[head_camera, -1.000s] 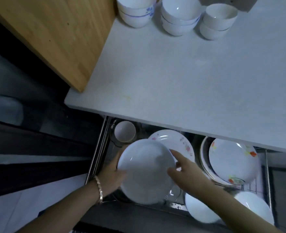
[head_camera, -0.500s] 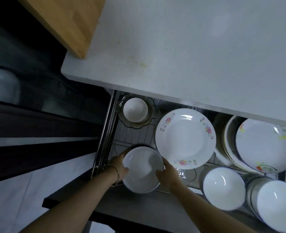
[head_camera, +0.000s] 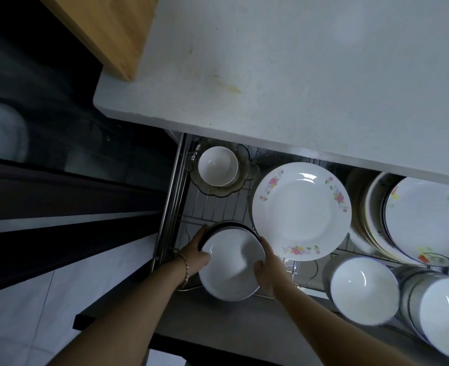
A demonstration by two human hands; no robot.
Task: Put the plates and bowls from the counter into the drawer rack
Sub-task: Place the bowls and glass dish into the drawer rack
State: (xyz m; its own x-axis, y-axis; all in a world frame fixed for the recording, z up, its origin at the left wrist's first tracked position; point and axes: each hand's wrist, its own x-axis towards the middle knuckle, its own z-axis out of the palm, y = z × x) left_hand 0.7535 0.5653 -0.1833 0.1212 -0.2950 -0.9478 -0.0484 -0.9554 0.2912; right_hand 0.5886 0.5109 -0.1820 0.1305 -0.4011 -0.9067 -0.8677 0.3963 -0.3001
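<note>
Holding a white bowl (head_camera: 231, 268) between them, both hands sit at the lower centre of the frame. The left hand (head_camera: 197, 256) grasps the bowl's left rim with curled fingers, and a bracelet (head_camera: 185, 269) circles its wrist. The right hand (head_camera: 269, 265) grasps the right rim, with its fingers wrapped over the edge. The bowl is tilted slightly and lies over the front left corner of the rack (head_camera: 218, 207), inside the open drawer. A dark rim (head_camera: 226, 225) shows just above the bowl in the frame. I cannot tell whether the bowl rests on it.

Right of the bowl, a floral plate (head_camera: 301, 211) fills the middle of the rack, its lower left edge close to the right hand's fingers. At the rack's upper left corner a cup (head_camera: 218, 166) sits in a glass dish (head_camera: 247, 178). At the right edge of the frame a stack of plates (head_camera: 426, 220) leans, the top one printed with flowers. Below it, at lower right, are a second bowl (head_camera: 364, 290) and a bowl stack (head_camera: 445, 318).

The counter (head_camera: 297, 75) spans the upper half of the frame and overhangs the back of the drawer. A wooden board (head_camera: 107, 30) covers the counter's upper left corner.
</note>
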